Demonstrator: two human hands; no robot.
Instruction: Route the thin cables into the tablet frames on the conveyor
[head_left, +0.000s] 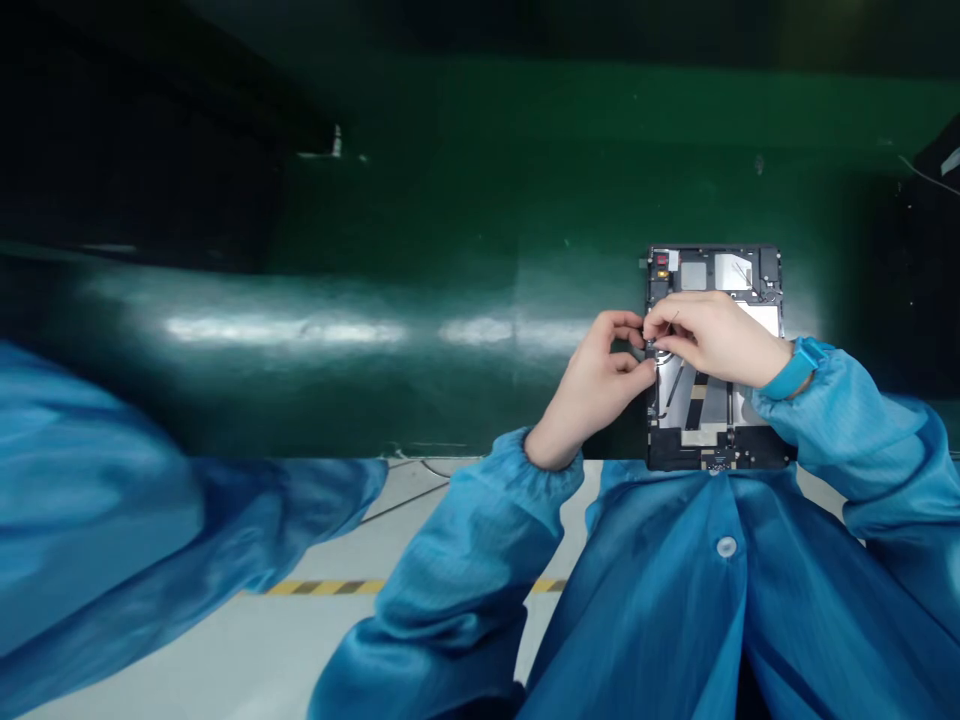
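An opened tablet [675, 448] lies on the green bench at its front edge, its inner parts, dark strips and silvery plates facing up. My left hand [596, 385] is at the tablet's left side, fingers curled against the edge and thumb tip on the rim. My right hand [724, 338] reaches over the tablet from the right, with thumb and forefinger pinched close to that same left edge. Whatever sits between those fingertips is too small to make out. A thin dark cable [665, 358] shows just below them. The right palm hides the middle of the tablet.
The green bench top [450, 230] stretches left and back, with bright reflections. A dark block [135, 150] stands at the far left, and another dark shape [926, 270] at the right. Another person's blue sleeve [97, 520] is at the lower left.
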